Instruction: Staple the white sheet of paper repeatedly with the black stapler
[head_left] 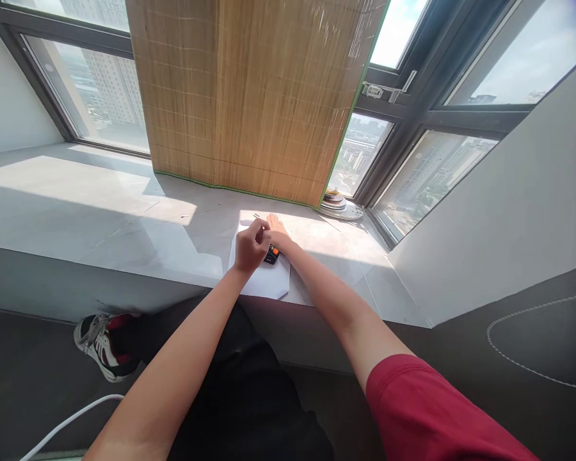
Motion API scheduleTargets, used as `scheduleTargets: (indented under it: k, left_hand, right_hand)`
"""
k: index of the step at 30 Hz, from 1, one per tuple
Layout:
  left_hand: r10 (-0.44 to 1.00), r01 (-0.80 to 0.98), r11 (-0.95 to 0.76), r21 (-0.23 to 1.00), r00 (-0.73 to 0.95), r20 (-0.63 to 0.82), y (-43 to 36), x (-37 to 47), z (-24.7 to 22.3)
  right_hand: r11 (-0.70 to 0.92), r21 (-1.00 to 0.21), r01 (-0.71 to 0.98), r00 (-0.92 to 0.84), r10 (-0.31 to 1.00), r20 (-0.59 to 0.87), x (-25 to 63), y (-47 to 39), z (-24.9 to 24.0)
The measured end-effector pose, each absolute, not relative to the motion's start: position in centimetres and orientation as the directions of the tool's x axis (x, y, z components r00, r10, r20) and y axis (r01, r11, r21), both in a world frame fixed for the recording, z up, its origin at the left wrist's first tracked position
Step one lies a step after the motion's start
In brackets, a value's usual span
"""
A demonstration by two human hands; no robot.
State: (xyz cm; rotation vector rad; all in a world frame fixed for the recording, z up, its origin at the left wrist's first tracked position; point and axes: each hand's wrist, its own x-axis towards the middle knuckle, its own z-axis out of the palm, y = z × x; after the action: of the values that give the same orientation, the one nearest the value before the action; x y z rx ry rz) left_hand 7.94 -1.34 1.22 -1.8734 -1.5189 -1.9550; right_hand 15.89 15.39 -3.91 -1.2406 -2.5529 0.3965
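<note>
Item: white paper (265,283), centre of the frame, lying on the pale windowsill (125,221) – its near end by the sill's front edge, one lower corner angled. Handling, in my judgement: light, thin, soft to bend, easily creased, apt to slide on so smooth a surface; best taken by a side edge, or pressed down with a flat palm.

Item: small black device (271,258) with an orange part, set on the paper at centre, partly covered by the hands. Probably light, hard-cased and easy to grip; I would take it by its two sides.

Item: right hand (279,229), just above centre, laid out flat and open, fingers extended towards the window, palm down in the sunlight at the paper's far end; the wrist is just beside the device.

Item: left hand (252,244), left of the device, over the paper, fingers curled into a loose fist with the thumb close in – whether anything is pinched there, I cannot tell from here.

Surroundings: bamboo blind (254,96), upper centre; stacked plates (336,206), right of centre; red sleeve (427,403), lower right.
</note>
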Motion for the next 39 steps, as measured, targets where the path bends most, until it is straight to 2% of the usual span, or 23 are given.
scheduleTargets:
  k: [3, 6, 9, 15, 18, 20, 24, 28, 31, 33, 36, 39]
  left_hand:
    - [0.62, 0.65, -0.391, 0.652, -0.338, 0.708, -1.1, 7.6, 1.1]
    - [0.733, 0.693, -0.149, 0.706, -0.402, 0.549, -0.6, 7.1, 0.7]
    - [0.855, 0.761, 0.043, 0.648, -0.363, 0.37, 0.1, 6.6, -0.2]
    - [0.938, 0.922, -0.077, 0.38, -0.062, 0.342, 1.3, 7.1, -2.3]
    - [0.961, 0.956, -0.055, 0.287, -0.028, 0.275, 1.1, 7.6, -2.5]
    - [0.969, 0.968, -0.025, 0.249, -0.038, 0.244, 0.9, 7.8, -2.3]
    - [0.971, 0.981, -0.012, 0.195, -0.035, 0.235, 0.7, 8.1, -2.0]
    - [0.969, 0.984, 0.019, 0.174, -0.061, 0.238, 0.9, 8.4, -2.1]
    - [0.965, 0.984, 0.023, 0.178, -0.068, 0.255, 0.9, 8.5, -2.1]
    - [0.962, 0.982, 0.026, 0.185, -0.075, 0.261, 0.7, 8.5, -2.0]
    - [0.962, 0.981, 0.053, 0.187, -0.101, 0.253, 0.5, 8.4, -1.8]
    - [0.963, 0.981, 0.062, 0.181, -0.106, 0.247, 0.5, 8.3, -1.8]
  right_hand:
    - [0.517, -0.349, 0.781, -0.508, 0.852, 0.125, 19.2, 15.9, -4.1]
    - [0.481, -0.363, 0.798, -0.477, 0.872, 0.107, 22.7, 16.6, -4.3]
    - [0.468, -0.379, 0.798, -0.466, 0.879, 0.104, 25.1, 17.2, -4.5]
    - [0.474, -0.429, 0.769, -0.46, 0.876, 0.144, 25.2, 17.4, -5.0]
    - [0.51, -0.481, 0.713, -0.463, 0.858, 0.222, 25.3, 17.0, -4.5]
    - [0.554, -0.569, 0.607, -0.486, 0.826, 0.286, 26.1, 16.6, -3.7]
    - [0.609, -0.718, 0.337, -0.575, 0.737, 0.355, 29.1, 14.7, -2.1]
    - [0.651, -0.735, 0.189, -0.656, 0.641, 0.399, 31.0, 11.1, -1.9]
    - [0.735, -0.639, 0.228, -0.704, 0.578, 0.413, 30.5, 8.8, -2.6]
    - [0.754, -0.597, 0.274, -0.696, 0.584, 0.418, 30.1, 8.2, -3.0]
    - [0.706, -0.646, 0.29, -0.62, 0.653, 0.435, 30.7, 9.1, -2.9]
    - [0.633, -0.729, 0.261, -0.444, 0.749, 0.491, 33.4, 11.2, -2.2]
